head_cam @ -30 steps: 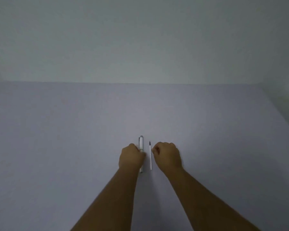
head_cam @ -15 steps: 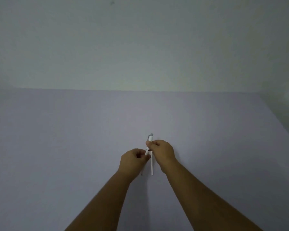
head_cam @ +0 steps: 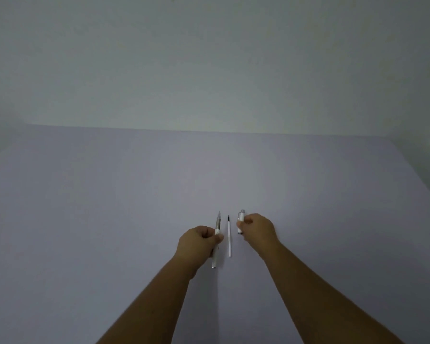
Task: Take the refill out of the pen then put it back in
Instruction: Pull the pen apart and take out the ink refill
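Note:
The thin white refill (head_cam: 229,238) with a dark tip lies on the pale table (head_cam: 109,207), pointing away from me, between my two hands. My left hand (head_cam: 199,243) is closed around the pen body (head_cam: 217,234), a white barrel with a grey pointed front end sticking up past my fingers. To the right of the refill, my right hand (head_cam: 258,230) pinches the pen cap (head_cam: 240,220), a short white piece with a silver end. Neither hand touches the refill.
The table's far edge (head_cam: 209,130) meets a plain wall. Its right edge (head_cam: 422,175) runs diagonally at the right of the view. Both bare forearms reach in from the bottom.
One second ago the pen and refill lay on the table. Half a second ago both hands held the pen together. Now the cap is off, in the right hand, and the hands have moved apart.

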Demonstrator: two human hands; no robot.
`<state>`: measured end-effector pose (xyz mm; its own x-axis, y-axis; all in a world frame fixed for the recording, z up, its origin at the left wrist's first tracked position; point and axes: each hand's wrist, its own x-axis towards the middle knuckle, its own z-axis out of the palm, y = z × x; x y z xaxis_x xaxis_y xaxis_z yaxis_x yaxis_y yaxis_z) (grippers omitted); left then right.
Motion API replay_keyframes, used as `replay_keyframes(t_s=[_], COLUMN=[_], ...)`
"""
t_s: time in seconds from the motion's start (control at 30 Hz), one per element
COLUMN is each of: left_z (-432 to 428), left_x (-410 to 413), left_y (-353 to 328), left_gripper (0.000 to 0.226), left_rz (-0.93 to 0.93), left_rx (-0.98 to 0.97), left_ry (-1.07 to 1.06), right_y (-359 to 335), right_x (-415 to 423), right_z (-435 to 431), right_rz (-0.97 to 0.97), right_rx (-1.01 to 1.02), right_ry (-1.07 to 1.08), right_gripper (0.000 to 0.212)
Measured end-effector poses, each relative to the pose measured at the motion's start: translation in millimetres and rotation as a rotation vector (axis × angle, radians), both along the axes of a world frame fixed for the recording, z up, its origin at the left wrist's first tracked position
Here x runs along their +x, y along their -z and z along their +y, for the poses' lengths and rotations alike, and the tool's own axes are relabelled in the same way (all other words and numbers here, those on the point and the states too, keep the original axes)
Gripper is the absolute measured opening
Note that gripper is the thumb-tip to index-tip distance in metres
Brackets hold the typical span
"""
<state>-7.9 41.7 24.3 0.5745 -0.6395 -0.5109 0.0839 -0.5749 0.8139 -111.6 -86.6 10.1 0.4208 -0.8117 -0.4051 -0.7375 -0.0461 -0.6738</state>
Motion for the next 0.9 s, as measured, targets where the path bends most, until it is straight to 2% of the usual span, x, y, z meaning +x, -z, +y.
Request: replay_keyframes(t_s=[0.2, 0.57, 0.73, 0.9], left_z=[0.4, -0.9, -1.1, -2.1], left_x=[0.9, 2.3, 1.7, -1.1], left_y=[1.5, 5.6, 2.8, -4.9], left_gripper=[0.016, 0.016, 0.014, 0.015], left_rz=[-0.002, -0.061, -0.118, -0.268], left_rx=[0.007, 0.043, 0.058, 0.055], left_ry=[-0.011, 0.000, 0.028, 0.107], right_y=[11.1, 11.3, 1.9, -21.8], right_x=[3.6, 5.3, 4.6, 9.0], right_z=[9.0, 10.7, 12.3, 21.7], right_rz=[0.024, 0.070, -0.036, -0.314], right_rx=[-0.087, -0.105, -0.140, 0.196], right_ry=[0.020, 0.041, 0.106, 0.057], right_gripper=[0.021, 0.023, 0.031, 0.040])
